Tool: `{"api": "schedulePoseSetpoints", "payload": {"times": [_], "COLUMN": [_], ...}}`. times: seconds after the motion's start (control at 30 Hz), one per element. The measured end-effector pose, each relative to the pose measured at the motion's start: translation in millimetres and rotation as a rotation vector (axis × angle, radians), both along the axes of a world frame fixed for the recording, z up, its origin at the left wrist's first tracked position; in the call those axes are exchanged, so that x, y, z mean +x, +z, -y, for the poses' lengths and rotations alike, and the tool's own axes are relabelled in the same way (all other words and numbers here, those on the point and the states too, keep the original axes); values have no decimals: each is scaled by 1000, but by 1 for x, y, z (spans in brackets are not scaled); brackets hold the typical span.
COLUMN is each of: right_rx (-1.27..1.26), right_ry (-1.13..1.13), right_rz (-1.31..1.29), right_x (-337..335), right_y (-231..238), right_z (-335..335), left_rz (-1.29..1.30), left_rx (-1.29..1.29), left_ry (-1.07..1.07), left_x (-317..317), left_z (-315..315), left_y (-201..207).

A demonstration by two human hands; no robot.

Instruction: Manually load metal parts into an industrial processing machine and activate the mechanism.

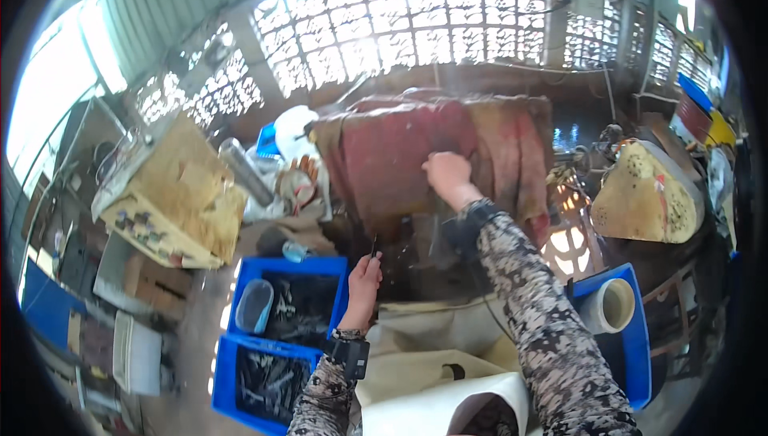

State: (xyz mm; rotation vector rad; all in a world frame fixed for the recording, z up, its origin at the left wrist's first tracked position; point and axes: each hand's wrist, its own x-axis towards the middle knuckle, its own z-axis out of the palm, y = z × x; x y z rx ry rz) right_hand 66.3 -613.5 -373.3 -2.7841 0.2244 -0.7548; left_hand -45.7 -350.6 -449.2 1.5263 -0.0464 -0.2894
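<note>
My left hand (363, 286) is closed with thumb and fingers pinched on a thin dark strip (375, 246), which points up and away from me. Its exact kind is too small to tell. Further off, my right hand (449, 175) is closed in front of a worn red and brown cloth cover (384, 156) draped over a bulky thing. Whether that hand touches the cloth, or what its fingers hold, I cannot make out. Both forearms wear patterned black-and-white sleeves, and a dark band with a small box sits on my left wrist.
At left stand two blue bins (268, 342) with many dark strips; a clear tub (254, 306) lies in the far one. A blue crate (638, 340) holds a whitish bucket (614, 306) at right. Yellowed boxy housings (172, 188) flank the cover. Pale cloth (432, 340) covers my lap.
</note>
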Motion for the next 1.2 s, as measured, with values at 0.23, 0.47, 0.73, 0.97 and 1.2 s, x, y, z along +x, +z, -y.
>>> {"api": "schedulePoseSetpoints", "payload": {"times": [0.23,0.47,0.73,0.97,1.2], "right_rx": [63,41,46,41,67], "right_ry": [34,21,13,-12,10], "right_rz": [55,57,64,30,36], "right_x": [-2,-1,0,-4,-3], "right_y": [-2,-5,-7,-4,-7], "right_z": [-3,-4,-6,-6,-6], "left_rz": [620,920,937,915,905], "left_rx": [519,612,775,816,838], "left_ry": [-6,-42,-176,-159,-127], "left_x": [24,11,8,9,9], "left_z": [33,34,33,35,35], "left_y": [-44,-54,-59,-59,-61]}}
